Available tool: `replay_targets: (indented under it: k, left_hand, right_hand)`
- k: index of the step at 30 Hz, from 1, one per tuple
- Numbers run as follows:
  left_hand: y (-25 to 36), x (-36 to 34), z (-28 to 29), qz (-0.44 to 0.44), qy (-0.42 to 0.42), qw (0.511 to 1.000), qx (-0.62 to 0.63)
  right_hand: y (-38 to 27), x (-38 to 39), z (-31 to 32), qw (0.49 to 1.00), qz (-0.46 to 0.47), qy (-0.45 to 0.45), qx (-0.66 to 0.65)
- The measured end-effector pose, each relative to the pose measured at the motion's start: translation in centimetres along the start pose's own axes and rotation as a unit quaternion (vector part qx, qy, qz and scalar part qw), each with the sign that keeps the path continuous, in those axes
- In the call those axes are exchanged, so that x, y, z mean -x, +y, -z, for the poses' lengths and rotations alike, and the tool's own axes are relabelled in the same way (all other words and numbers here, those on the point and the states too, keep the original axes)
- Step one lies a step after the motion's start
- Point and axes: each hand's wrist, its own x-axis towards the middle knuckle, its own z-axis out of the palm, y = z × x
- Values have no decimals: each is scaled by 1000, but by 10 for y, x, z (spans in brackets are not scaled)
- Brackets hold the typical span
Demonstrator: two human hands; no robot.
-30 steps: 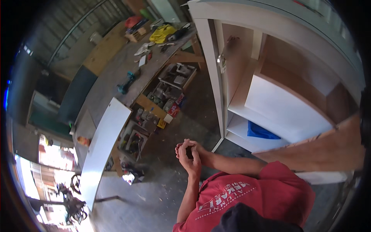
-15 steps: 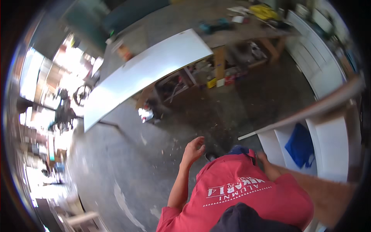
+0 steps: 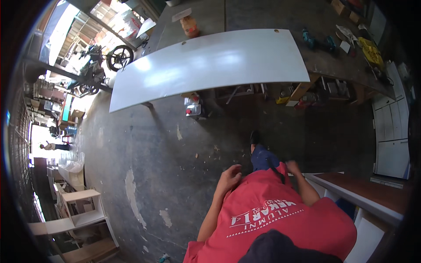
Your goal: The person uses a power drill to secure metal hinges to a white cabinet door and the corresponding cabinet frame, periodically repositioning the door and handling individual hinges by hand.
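Observation:
My left hand hangs beside my red shirt, fingers loosely bent and apart, holding nothing. My right hand is at the other side of my waist, near a dark strap; its fingers are blurred. Ahead, a long white panel lies along the front of a workbench. Right of me stands a white cabinet with a brown top surface.
A cordless drill rests on the bench; a metal can stands beneath the panel. A motorcycle is at back left, a person further off. Wooden shelving stands lower left, white cabinets far right.
My clasped hands have separated to either side of me. The view has turned from the open cabinet toward the bench and white panel, and I have stepped forward.

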Motion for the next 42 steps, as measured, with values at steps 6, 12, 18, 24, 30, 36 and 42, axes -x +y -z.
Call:
replay_targets:
  k: [6, 12, 18, 24, 30, 36, 42]
  left_hand:
    - [84, -103, 49, 6, 134, 959, 251]
    - [125, -185, 74, -4, 120, 753, 648]
    - [153, -232, 107, 1, 25, 740, 672]
    - [176, -307, 116, 83, -154, 782, 598]
    - [210, -349, 97, 175, -152, 825, 515]
    - [257, -366, 7, 189, -178, 876, 407]
    - [302, -377, -164, 159, -250, 910, 290]
  right_hand:
    - [-274, -77, 218, 845, 244, -128, -458]
    - [-442, -44, 299, 807, 510, 48, -295]
    - [-464, -77, 312, 851, 499, 57, -155]
    - [-434, -107, 355, 846, 309, -28, -434]
    - [-338, -96, 384, 725, 72, 43, -683]
    - [-202, -39, 391, 397, 114, -54, -909]
    - [-75, 2, 392, 385, 117, -23, -915]
